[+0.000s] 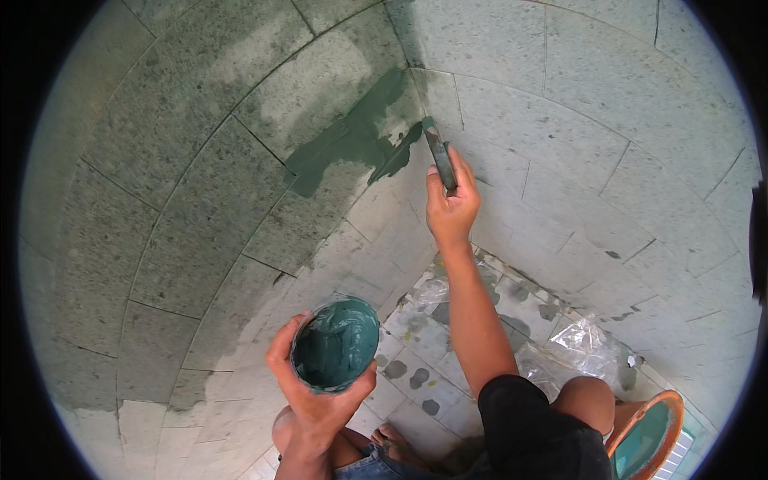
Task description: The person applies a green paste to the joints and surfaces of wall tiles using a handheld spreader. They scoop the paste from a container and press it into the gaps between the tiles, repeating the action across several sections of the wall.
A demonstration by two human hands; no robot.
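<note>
My left hand (320, 408) is wrapped around a round tub of dark green paste (336, 344), tilted so its smeared inside shows. Up at the wall corner, my right hand (454, 196) grips a narrow dark spreader (440, 156), its tip coated in green and close to the corner joint. Left of that tip, a thick patch of wet green paste (344, 144) covers part of the stone-tiled left wall (192, 240), with bare tile showing between its smears. The spreader's lower end is partly hidden by my fingers.
The right tiled wall (576, 176) meets the left one at the corner. Crumpled clear plastic (584, 348) and dark splotches lie on the tiled floor (424, 360). An orange-rimmed bucket (676, 416) with greenish liquid stands at the lower right, beside my knee (588, 400).
</note>
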